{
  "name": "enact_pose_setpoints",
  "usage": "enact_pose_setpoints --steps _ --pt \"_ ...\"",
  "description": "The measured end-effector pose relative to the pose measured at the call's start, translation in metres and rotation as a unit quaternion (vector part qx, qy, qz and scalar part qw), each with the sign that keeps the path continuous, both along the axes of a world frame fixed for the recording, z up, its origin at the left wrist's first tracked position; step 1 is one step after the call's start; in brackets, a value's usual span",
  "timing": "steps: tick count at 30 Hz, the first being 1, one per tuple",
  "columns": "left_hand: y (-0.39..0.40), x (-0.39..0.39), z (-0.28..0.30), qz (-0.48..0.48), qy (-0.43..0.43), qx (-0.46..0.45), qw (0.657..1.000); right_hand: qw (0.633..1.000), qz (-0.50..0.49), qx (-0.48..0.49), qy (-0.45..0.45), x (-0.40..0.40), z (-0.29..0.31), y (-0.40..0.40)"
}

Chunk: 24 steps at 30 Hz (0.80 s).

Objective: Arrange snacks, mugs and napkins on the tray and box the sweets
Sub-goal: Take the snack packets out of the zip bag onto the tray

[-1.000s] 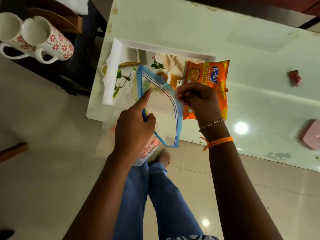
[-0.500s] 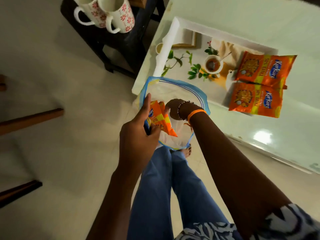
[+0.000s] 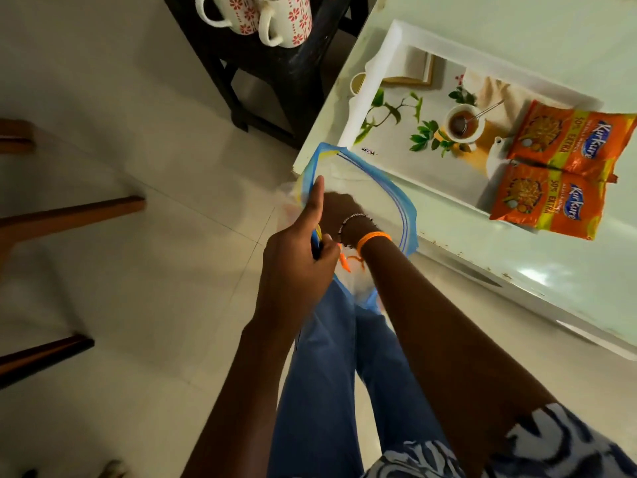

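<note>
My left hand (image 3: 298, 257) grips the near rim of a clear zip bag (image 3: 386, 191) with a blue seal, holding its mouth wide beside the table edge. My right hand (image 3: 336, 210) is plunged inside the bag to the wrist; its fingers are hidden, so what it holds cannot be told. Two orange snack packets (image 3: 555, 174) lie side by side on the right end of the white printed tray (image 3: 396, 39). Two white mugs with red flowers (image 3: 262, 12) stand on a dark stool at the top.
The tray rests on a pale green glass table (image 3: 517, 263) whose corner is right by the bag. The dark stool (image 3: 275, 74) stands left of the table. Wooden chair legs (image 3: 69, 215) reach in from the left over the tiled floor. My blue-trousered legs are below.
A second packet was set on the tray beside the first. My right hand then went into the bag, reaching deeper now, and the orange packet seen inside earlier is hidden. The view shifted left.
</note>
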<state>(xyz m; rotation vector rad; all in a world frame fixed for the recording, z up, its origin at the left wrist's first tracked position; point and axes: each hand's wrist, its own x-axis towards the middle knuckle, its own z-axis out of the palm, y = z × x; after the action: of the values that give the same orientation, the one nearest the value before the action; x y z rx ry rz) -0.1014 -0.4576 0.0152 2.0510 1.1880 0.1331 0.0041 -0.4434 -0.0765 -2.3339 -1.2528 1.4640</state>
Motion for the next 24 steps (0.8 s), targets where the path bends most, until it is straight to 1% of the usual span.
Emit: enact_pose_setpoints --steps 2,4,7,8,9,10,12,14,16,17,19,20,24 --pt "0.005 0.008 -0.003 0.001 0.004 -0.013 1.0 0.999 -0.008 0.044 -0.004 0.019 0.016 -0.008" --pt "0.008 0.018 -0.006 0.003 0.013 -0.018 1.0 0.994 -0.037 0.102 -0.023 0.043 0.036 -0.023" --pt "0.011 0.036 -0.009 -0.014 0.028 -0.028 0.999 0.975 -0.126 0.181 -0.033 0.082 0.059 -0.049" --pt "0.01 0.042 -0.012 -0.025 0.035 -0.024 0.999 0.966 -0.168 0.195 -0.018 0.095 0.064 -0.057" --pt "0.01 0.048 -0.013 -0.033 0.043 -0.018 0.998 0.952 -0.222 0.209 0.016 0.107 0.068 -0.065" --pt "0.009 0.054 -0.014 -0.04 0.052 -0.014 0.998 0.929 -0.288 0.224 0.059 0.117 0.071 -0.074" --pt "0.005 0.064 -0.016 -0.046 0.066 -0.013 0.997 0.864 -0.418 0.255 0.119 0.136 0.068 -0.089" --pt "0.0 0.073 -0.019 -0.057 0.075 -0.012 0.996 0.817 -0.508 0.241 0.126 0.152 0.058 -0.103" --pt "-0.004 0.079 -0.022 -0.064 0.076 -0.014 0.995 0.786 -0.573 0.211 0.101 0.165 0.039 -0.116" --pt "-0.005 0.08 -0.023 -0.065 0.078 -0.012 0.995 0.776 -0.595 0.191 0.088 0.17 0.029 -0.12" --pt "-0.007 0.082 -0.024 -0.065 0.085 -0.01 0.994 0.77 -0.618 0.148 0.054 0.179 0.003 -0.129" --pt "-0.007 0.082 -0.024 -0.064 0.088 -0.01 0.994 0.774 -0.619 0.125 0.044 0.182 -0.01 -0.131" --pt "-0.007 0.08 -0.024 -0.067 0.094 -0.004 0.993 0.806 -0.587 0.058 0.037 0.181 -0.039 -0.127"
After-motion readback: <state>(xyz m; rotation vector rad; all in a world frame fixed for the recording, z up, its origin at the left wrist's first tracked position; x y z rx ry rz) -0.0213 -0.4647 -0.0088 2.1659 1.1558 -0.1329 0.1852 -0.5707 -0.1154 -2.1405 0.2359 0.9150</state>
